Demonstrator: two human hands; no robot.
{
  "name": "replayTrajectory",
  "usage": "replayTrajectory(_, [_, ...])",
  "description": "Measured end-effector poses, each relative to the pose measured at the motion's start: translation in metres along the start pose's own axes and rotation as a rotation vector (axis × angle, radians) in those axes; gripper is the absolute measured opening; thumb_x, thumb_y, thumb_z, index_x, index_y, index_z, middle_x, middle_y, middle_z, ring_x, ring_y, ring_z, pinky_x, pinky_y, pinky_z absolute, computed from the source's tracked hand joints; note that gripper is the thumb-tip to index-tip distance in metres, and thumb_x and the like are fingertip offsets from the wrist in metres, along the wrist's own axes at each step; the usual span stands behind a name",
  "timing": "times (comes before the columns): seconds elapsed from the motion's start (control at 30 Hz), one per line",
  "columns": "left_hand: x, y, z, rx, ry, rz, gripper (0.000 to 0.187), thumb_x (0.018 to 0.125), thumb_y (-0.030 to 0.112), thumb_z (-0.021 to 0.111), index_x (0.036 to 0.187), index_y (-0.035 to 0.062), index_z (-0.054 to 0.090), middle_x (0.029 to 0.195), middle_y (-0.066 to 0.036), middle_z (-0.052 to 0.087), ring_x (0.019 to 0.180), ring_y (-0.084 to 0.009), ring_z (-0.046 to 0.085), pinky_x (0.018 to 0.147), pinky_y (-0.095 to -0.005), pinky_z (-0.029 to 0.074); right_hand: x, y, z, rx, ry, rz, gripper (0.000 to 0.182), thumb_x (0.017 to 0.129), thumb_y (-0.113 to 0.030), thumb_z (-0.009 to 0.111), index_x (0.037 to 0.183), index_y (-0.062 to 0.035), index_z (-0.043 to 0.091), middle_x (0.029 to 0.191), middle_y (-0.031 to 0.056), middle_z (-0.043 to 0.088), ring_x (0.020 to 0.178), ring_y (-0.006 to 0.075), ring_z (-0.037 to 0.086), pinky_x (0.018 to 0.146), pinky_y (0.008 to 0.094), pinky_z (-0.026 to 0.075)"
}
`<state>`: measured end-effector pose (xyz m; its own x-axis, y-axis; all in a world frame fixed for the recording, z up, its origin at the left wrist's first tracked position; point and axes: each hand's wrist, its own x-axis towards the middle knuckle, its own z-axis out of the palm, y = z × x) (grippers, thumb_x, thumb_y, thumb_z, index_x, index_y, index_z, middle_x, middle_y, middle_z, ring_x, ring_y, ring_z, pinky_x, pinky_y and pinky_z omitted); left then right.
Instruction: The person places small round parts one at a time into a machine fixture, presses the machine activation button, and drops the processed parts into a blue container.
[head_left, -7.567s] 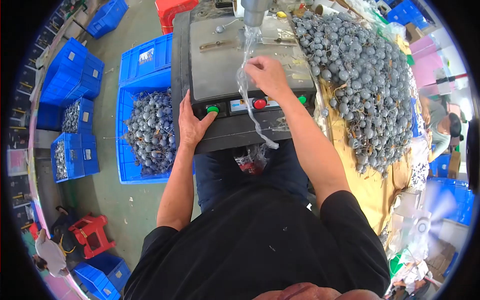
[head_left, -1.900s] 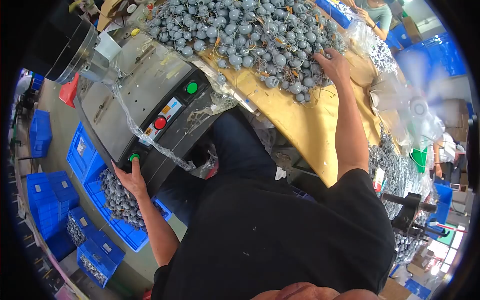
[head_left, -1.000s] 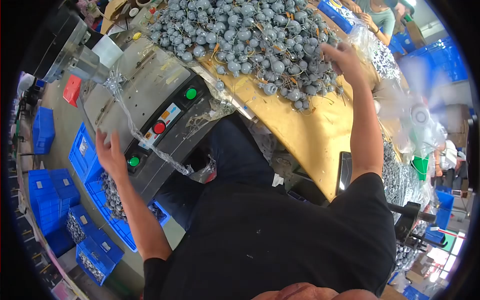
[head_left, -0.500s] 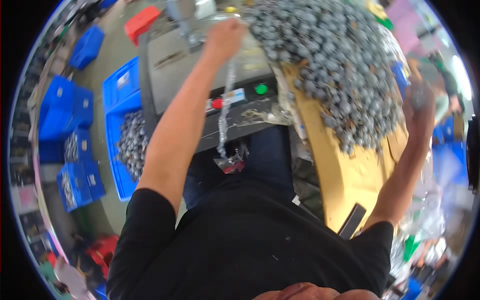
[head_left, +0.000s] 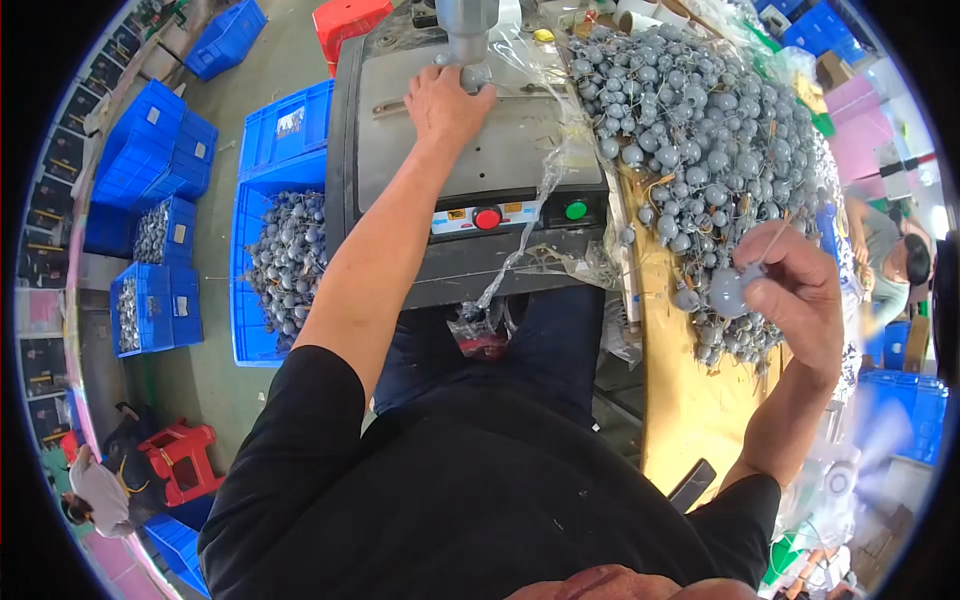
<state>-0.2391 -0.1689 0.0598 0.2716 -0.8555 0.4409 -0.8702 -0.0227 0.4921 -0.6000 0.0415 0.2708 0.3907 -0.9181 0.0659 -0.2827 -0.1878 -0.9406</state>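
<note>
My left hand (head_left: 447, 108) is over the flat top of a grey machine (head_left: 400, 150). Its thumb and forefinger curve around a small translucent grey ball (head_left: 475, 76), directly below a metal cylinder (head_left: 467, 25). My right hand (head_left: 800, 295) pinches a larger shiny grey ball (head_left: 728, 292) by its neck, where a thin wire sticks up. It is held above the near edge of a big heap of similar grey balls (head_left: 700, 120) with wires, piled on a yellow board (head_left: 690, 400).
A red button (head_left: 487, 218) and a green button (head_left: 576, 210) sit on the machine's front. Clear plastic film (head_left: 545, 185) trails down it. Left of it stands a blue crate (head_left: 243, 280) of grey balls. A phone (head_left: 692, 485) lies on the board. Another person (head_left: 890, 260) is at right.
The right hand has come from the far right to the heap's near edge, and a grey ball now shows in its fingers. My left hand has moved under the cylinder. The view has shifted.
</note>
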Motion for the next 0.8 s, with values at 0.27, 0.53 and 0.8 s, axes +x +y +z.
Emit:
replayTrajectory(0.27, [0.000, 0.001, -0.009, -0.001, -0.032, 0.033, 0.065, 0.077, 0.047, 0.076, 0.127, 0.0053, 0.069, 0.130, -0.014, 0.060, 0.128, -0.0327, 0.050, 0.112, -0.0471, 0.036, 0.073, -0.022, 0.066, -0.250, -0.291, 0.078, 0.019, 0.086, -0.014, 0.081, 0.094, -0.0022, 0.069, 0.066, -0.0046, 0.060, 0.058, 0.0020, 0.051, 0.051, 0.0231, 0.037])
replayTrajectory(0.53, [0.005, -0.011, 0.007, -0.123, 0.042, 0.037, 0.059, 0.076, 0.046, 0.079, 0.118, 0.0041, 0.070, 0.126, -0.014, 0.061, 0.125, -0.0327, 0.052, 0.110, -0.0472, 0.036, 0.113, -0.014, 0.104, -0.373, -0.390, 0.146, 0.019, 0.084, -0.016, 0.073, 0.090, 0.0006, 0.066, 0.077, 0.0062, 0.070, 0.075, 0.0119, 0.069, 0.066, 0.0280, 0.054])
replayTrajectory(0.8, [0.014, -0.008, 0.001, -0.137, 0.101, 0.053, 0.055, 0.075, 0.044, 0.080, 0.113, 0.0048, 0.071, 0.117, -0.013, 0.065, 0.118, -0.0329, 0.056, 0.106, -0.0487, 0.040, 0.141, -0.009, 0.140, -0.421, -0.611, 0.109, 0.016, 0.082, -0.013, 0.074, 0.088, -0.0005, 0.066, 0.074, 0.0058, 0.068, 0.070, 0.0119, 0.068, 0.063, 0.0287, 0.054])
